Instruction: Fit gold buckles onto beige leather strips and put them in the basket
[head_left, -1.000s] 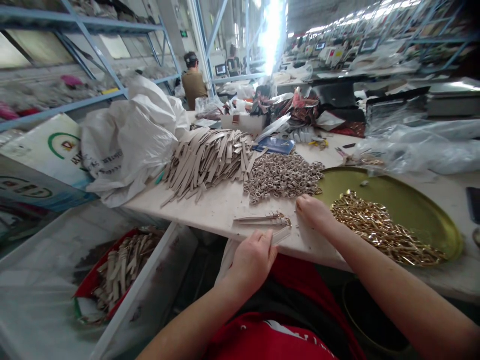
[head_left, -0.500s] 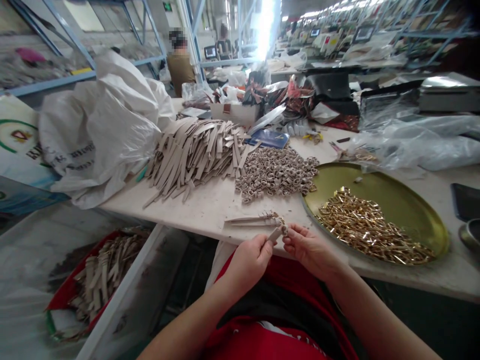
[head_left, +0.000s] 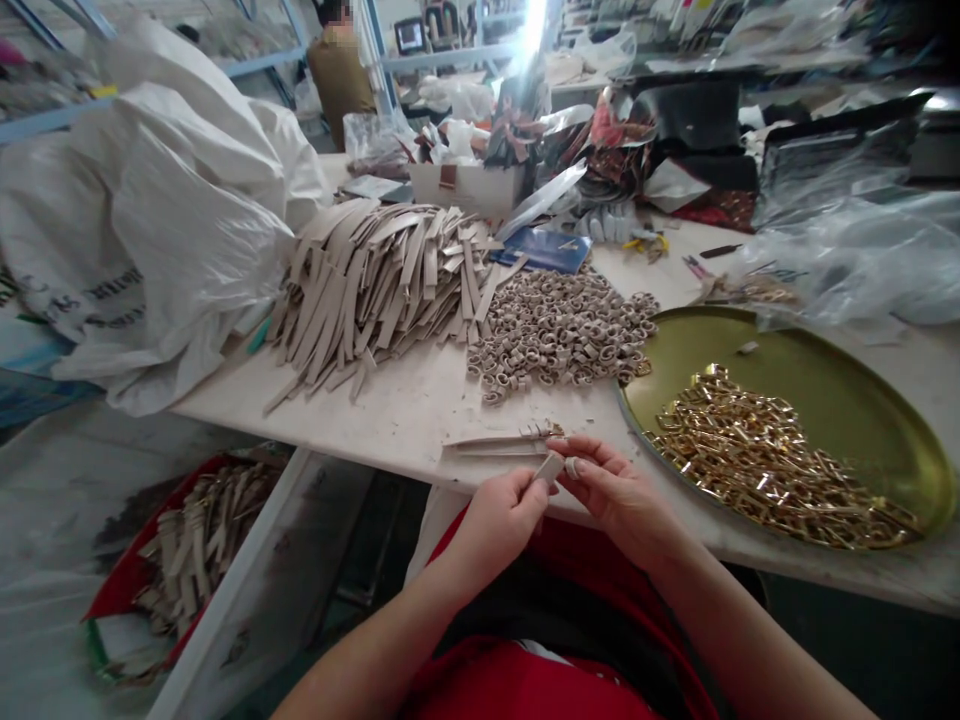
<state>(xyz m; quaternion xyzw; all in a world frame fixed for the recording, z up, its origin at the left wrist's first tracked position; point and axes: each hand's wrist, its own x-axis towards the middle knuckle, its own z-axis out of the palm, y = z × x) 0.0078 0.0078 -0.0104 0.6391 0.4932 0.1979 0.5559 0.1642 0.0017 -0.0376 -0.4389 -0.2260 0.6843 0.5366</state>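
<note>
My left hand is closed on a beige strap, whose flat end sticks up past my thumb. Between thumb and fingers of my right hand is a small beige strap loop, held close to the strap's end. Just beyond both hands, a few beige straps with gold buckles lie near the table's front edge. Farther back are a heap of small beige loops and a large pile of loose straps. Gold buckles are heaped on a round gold tray at right.
A white sack bulges at the left of the table. Below it, a red box contains strap pieces. Behind the piles are a blue booklet, a white box and plastic bags. A person is in the background.
The view has tipped down and come closer to the table. My right fingers have shifted at the strap's end, and the small loop now shows clearly, slightly apart from it.
</note>
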